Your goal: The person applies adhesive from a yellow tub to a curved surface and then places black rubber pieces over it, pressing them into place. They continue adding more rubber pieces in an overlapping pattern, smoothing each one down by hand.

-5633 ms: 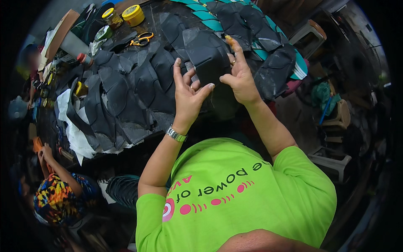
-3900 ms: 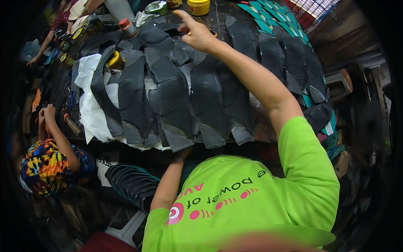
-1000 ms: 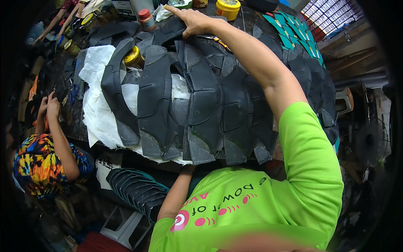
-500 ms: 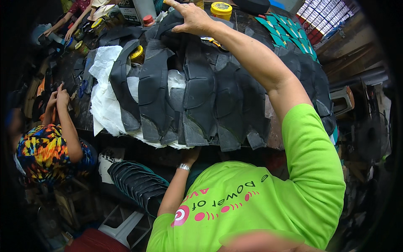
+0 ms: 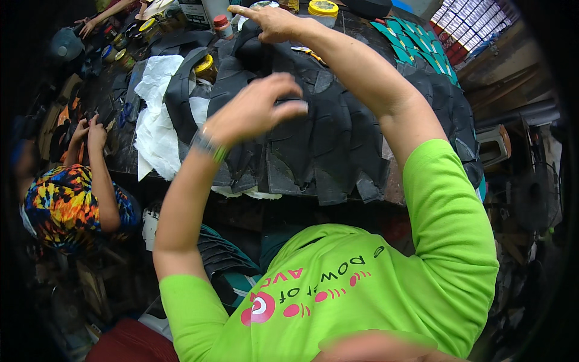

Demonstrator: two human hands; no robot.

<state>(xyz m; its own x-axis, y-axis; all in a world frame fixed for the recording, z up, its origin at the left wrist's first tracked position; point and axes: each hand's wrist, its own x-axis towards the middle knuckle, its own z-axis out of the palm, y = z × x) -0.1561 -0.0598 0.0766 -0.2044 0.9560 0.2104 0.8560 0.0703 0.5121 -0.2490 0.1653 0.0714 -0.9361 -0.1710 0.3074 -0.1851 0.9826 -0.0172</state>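
Note:
Black padded shoe-upper-like pieces [image 5: 329,136] lie overlapping in a row across the dark worktable. My left hand [image 5: 250,111], slightly blurred, hovers above the middle of the row. Its thumb and fingers are apart, with nothing visible between them. At the far side my right hand [image 5: 277,24] reaches over a curved black piece [image 5: 244,45], its forefinger stretched out and its thumb beside that piece. Whether it presses on the piece I cannot tell. White crumpled sheeting [image 5: 155,114] shows under the left end of the row.
Yellow-lidded jars [image 5: 205,67] and a red-capped container [image 5: 222,25] stand among the pieces. Green cut parts [image 5: 416,45] lie at the far right. On the left, a co-worker in a colourful shirt [image 5: 63,202] sits at the table. Stacked dark-green pieces [image 5: 223,250] are below the near edge.
My left hand has come up from below the table's near edge to above the black pieces. My right hand has shifted slightly away, still over the far piece.

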